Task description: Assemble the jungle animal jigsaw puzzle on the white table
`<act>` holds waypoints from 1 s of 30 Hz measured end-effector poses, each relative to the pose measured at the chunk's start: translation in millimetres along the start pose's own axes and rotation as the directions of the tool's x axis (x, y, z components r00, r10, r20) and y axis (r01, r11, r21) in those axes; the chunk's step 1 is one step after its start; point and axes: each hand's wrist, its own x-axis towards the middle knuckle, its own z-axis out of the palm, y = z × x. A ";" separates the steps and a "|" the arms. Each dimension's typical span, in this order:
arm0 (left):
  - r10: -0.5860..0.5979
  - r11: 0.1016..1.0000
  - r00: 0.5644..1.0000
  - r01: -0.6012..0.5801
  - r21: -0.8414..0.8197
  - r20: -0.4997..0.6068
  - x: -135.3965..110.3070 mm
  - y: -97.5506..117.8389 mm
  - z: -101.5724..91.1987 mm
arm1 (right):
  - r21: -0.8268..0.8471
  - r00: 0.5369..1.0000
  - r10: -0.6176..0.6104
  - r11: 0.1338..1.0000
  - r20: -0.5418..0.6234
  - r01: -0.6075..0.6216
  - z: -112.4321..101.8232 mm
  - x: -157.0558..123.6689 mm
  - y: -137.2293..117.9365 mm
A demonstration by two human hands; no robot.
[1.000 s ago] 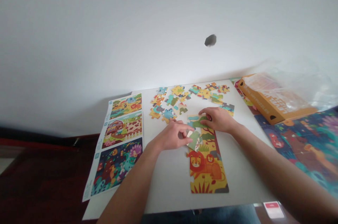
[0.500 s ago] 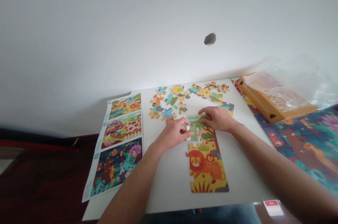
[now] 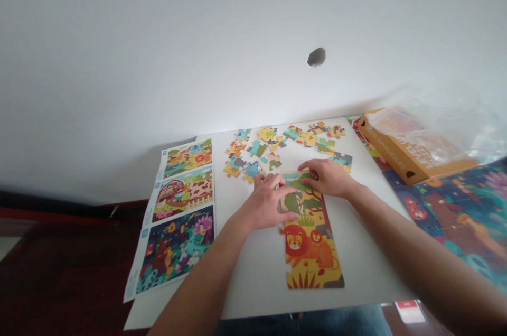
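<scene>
A partly joined jigsaw puzzle (image 3: 312,251) lies on the white table, with two lions in its near part and green trees in its far part. My left hand (image 3: 268,201) grips a green tree puzzle piece (image 3: 292,203) at its left side, thumb and fingers bent around its edge. That piece sits against the lion section. At the far right corner, my right hand (image 3: 325,175) has thumb and index finger closed on a green puzzle piece (image 3: 303,182). My fingers cover parts of both pieces.
Several loose puzzle pieces (image 3: 257,148) are scattered beyond my hands. A picture sheet (image 3: 182,188) lies at the left table edge. To the right are an orange puzzle box (image 3: 396,151), clear plastic wrapping (image 3: 447,124) and a dark finished puzzle (image 3: 455,214). A white wall (image 3: 253,50) rises behind.
My left hand has shifted right and nearer to me. The gap between the tree piece and the lion section has closed. My right hand has stayed almost where it was.
</scene>
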 end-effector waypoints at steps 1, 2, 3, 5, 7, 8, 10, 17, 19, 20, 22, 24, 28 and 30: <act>0.000 1.000 1.000 0.000 0.005 0.000 -0.1 -0.6 1.0 | -0.002 1.000 -0.001 1.000 -0.002 0.001 0.4 0.2 0.2; -0.001 1.000 1.000 0.001 0.008 -0.002 -0.2 -1.3 2.1 | -0.004 1.000 -0.002 1.000 -0.001 0.002 0.7 0.4 0.4; -0.002 1.000 1.000 0.002 0.010 -0.006 -0.4 -2.0 3.1 | -0.006 1.000 -0.003 1.000 0.000 0.003 1.0 0.5 0.6; -0.002 1.000 1.000 0.002 0.011 -0.014 -0.9 -3.2 4.5 | -0.007 1.000 -0.006 1.000 -0.001 0.006 1.5 0.5 1.1; 0.001 1.000 1.000 -0.001 0.016 -0.017 -1.3 -3.7 5.1 | -0.007 1.000 -0.009 1.000 -0.003 0.009 1.7 0.3 1.6; 0.001 1.000 1.000 -0.001 0.020 -0.018 -1.4 -3.7 5.1 | -0.006 1.000 -0.009 1.000 -0.004 0.009 1.7 0.2 1.8; 0.000 1.000 1.000 0.001 0.028 -0.016 -1.5 -3.3 4.9 | -0.005 1.000 -0.009 1.000 -0.008 0.009 1.7 -0.1 2.0; -0.006 0.999 1.000 0.007 0.042 -0.018 -0.4 -1.0 4.1 | -0.012 1.000 -0.008 1.000 -0.005 0.008 1.7 0.4 1.2; -0.007 0.999 1.000 0.008 0.044 -0.020 -0.3 -0.5 3.6 | -0.009 1.000 -0.007 1.000 -0.003 0.007 1.2 0.4 0.5; -0.007 0.999 1.000 0.008 0.043 -0.018 -0.2 -0.2 3.3 | -0.007 1.000 -0.007 1.000 -0.001 0.007 0.9 0.3 0.1; -0.005 0.999 1.000 0.006 0.040 -0.011 -0.2 0.2 2.4 | -0.004 1.000 -0.009 1.000 0.003 0.009 0.4 0.0 -0.4; -0.003 0.999 1.000 0.003 0.037 -0.006 -0.2 0.3 1.8 | -0.002 1.000 -0.015 1.000 0.003 0.015 0.2 -0.2 -0.5; -0.008 0.999 1.000 0.008 0.036 -0.008 -0.1 0.0 1.6 | -0.003 1.000 -0.006 1.000 0.006 0.006 0.0 -0.2 -0.5; -0.010 0.999 1.000 0.010 0.035 -0.009 0.0 0.1 1.7 | -0.005 1.000 0.000 1.000 0.012 0.000 -0.4 -0.1 -0.8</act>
